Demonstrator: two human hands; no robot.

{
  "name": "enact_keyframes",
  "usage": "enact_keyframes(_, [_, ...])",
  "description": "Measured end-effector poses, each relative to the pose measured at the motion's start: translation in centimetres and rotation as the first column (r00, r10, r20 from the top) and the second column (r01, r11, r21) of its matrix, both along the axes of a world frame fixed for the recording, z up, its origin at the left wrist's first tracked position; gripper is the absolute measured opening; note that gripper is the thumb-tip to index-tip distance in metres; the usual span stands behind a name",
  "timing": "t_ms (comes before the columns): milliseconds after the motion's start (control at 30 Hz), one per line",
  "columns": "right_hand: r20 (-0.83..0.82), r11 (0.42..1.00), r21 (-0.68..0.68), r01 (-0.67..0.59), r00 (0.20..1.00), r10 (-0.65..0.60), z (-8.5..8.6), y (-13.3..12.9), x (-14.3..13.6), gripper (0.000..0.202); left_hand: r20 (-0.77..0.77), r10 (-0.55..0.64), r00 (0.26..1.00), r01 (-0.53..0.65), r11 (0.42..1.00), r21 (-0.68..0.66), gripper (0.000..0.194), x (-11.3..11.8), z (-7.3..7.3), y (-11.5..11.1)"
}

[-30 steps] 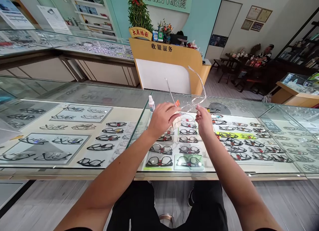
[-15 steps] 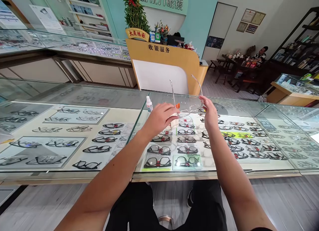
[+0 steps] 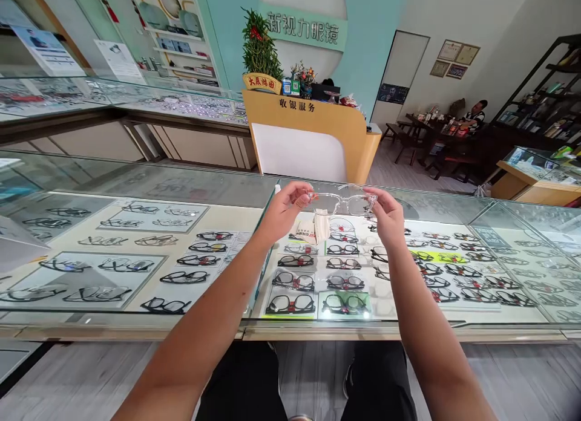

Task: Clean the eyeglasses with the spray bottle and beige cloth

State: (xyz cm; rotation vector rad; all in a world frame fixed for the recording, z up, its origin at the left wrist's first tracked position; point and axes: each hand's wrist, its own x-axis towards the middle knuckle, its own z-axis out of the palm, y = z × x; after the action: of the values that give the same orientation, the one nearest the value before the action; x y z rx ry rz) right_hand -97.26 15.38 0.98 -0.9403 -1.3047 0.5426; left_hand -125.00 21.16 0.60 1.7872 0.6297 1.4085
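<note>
A pair of clear-framed glasses (image 3: 344, 203) is held up over the glass display counter, its lenses level. My left hand (image 3: 289, 206) is closed on its left side, fingers pinched near a small orange tag. At the opposite side, my right hand (image 3: 387, 212) grips the frame by its right edge. Below the glasses lies a pale folded cloth (image 3: 316, 227) with printing on it. A white bottle cap (image 3: 277, 189) shows just behind my left hand; the rest of the bottle is hidden.
Rows of glasses (image 3: 344, 264) fill the glass display case (image 3: 318, 335) under my arms. A white box (image 3: 20, 245) stands at the left edge. Beyond is a wooden cashier desk (image 3: 363, 144), and a seated person (image 3: 475, 115) is far right.
The glasses have turned from temples pointing up to lenses facing level. My left hand has moved up and outward to the frame's left side. The view has tilted slightly up.
</note>
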Motion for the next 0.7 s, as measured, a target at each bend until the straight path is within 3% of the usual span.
enact_keyframes(133, [0.157,0.986,0.142,0.092,0.981,-0.115,1.8,-1.9,-1.2,0.024,0.037,0.061,0.997,-0.061,0.998,0.014,0.059,0.0,1.2,-1.0])
enact_keyframes(233, [0.216,0.938,0.283,0.201,0.939,-0.266,4.4,-4.0,-2.2,0.026,0.055,0.122,0.991,-0.125,0.991,0.056,0.059,-0.4,3.2,-2.5])
enact_keyframes(400, [0.180,0.845,0.468,0.258,0.909,-0.377,10.1,-8.2,-3.6,0.028,0.091,0.108,0.990,-0.123,0.975,0.183,0.053,-1.4,9.0,-5.9])
enact_keyframes(567, [0.080,0.780,0.582,0.229,0.938,-0.336,15.4,-12.3,-5.1,0.025,0.119,0.087,0.989,-0.120,0.942,0.314,0.051,-2.1,15.5,-9.8])
enact_keyframes(700, [0.039,0.716,0.663,0.218,0.945,-0.325,18.5,-15.6,-6.0,0.026,0.169,0.114,0.979,-0.173,0.903,0.393,0.053,-2.1,19.5,-13.4])
